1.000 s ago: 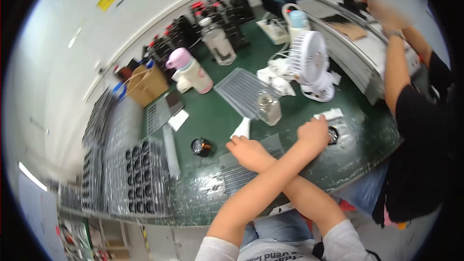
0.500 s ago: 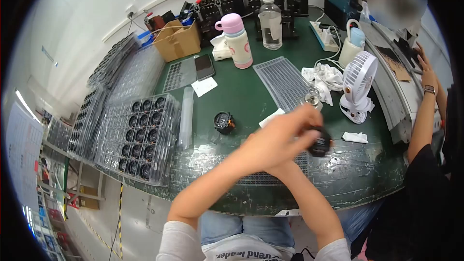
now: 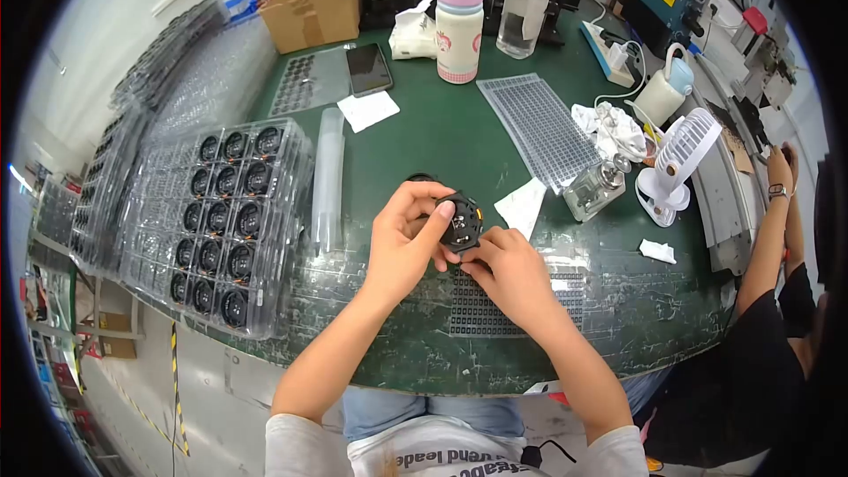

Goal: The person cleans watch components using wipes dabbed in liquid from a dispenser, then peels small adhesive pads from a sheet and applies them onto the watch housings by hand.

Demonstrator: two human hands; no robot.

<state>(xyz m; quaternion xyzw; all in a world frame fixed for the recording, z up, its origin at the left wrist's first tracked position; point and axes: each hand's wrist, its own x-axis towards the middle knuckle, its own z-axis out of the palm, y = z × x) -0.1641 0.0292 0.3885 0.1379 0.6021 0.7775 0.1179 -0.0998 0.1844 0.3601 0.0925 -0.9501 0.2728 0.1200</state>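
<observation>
L hand (image 3: pixel 408 234) grasps blk round part (image 3: pixel 461 223), thumb on its face, fingers behind; part held up over the bench (image 3: pixel 415 146), in front of the person's torso. R hand (image 3: pixel 512 267): fingers bent, tips at part's lower edge; can't tell if they pinch it or sth. small.

2nd blk part (image 3: pixel 420 178) sits behind L hand, mostly hidden. Gridded sheet (image 3: pixel 521 309) lies flat, partly under R hand. White paper (image 3: pixel 523 205) just beyond R hand; glass bottle (image 3: pixel 594 190) to its right, tilted-looking in view; fan (image 3: pixel 680 159) stands further right, folded wipe (image 3: pixel 657 252) nr. its base.

L side of bench: clear tray (image 3: pixel 287 238) w/ rows of blk round units (image 3: pixel 212 217); clear plastic roll (image 3: pixel 328 181) just beside, lengthwise. Far side: phone (image 3: pixel 368 69) flat, pink-lid flask (image 3: pixel 458 35) upright, clear bottle (image 3: pixel 525 13) upright, approx. alongside. Co-worker's hand (image 3: pixel 781 163) at far R, over adj. equipment (image 3: pixel 715 181), well apart.
</observation>
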